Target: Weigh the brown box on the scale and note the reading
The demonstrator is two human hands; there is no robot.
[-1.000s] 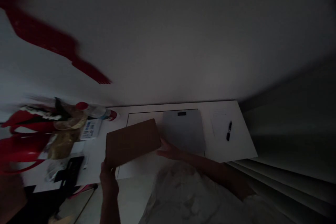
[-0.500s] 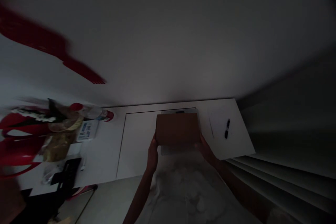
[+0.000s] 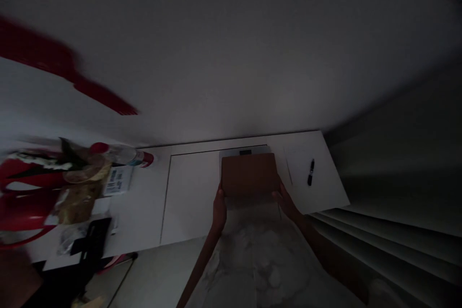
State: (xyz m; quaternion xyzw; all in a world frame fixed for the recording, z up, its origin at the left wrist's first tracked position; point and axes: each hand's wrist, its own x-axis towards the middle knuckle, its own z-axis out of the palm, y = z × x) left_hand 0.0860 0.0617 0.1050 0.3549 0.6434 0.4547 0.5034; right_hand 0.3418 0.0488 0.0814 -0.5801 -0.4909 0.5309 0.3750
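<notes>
Between my two hands is a plain brown cardboard box (image 3: pixel 250 174), held level by its left and right sides. My left hand (image 3: pixel 219 209) is closed against the box's near left corner, and my right hand (image 3: pixel 287 202) grips the near right corner. Just behind and partly under the box shows a flat pale device with a dark display (image 3: pixel 245 152), which looks like a scale; the box covers most of it. Whether the box touches the device I cannot tell. The picture is dim.
To the right, a black pen (image 3: pixel 311 172) lies on a white sheet of paper (image 3: pixel 296 156). The white table (image 3: pixel 191 197) runs along a wall. On its left stand a bottle with a red cap (image 3: pixel 124 155), a white printed box (image 3: pixel 118 180), bagged items and a red bag (image 3: pixel 29 207).
The box has shifted slightly right with both hands, and more of the device and its display shows behind it. The view has also turned a little.
</notes>
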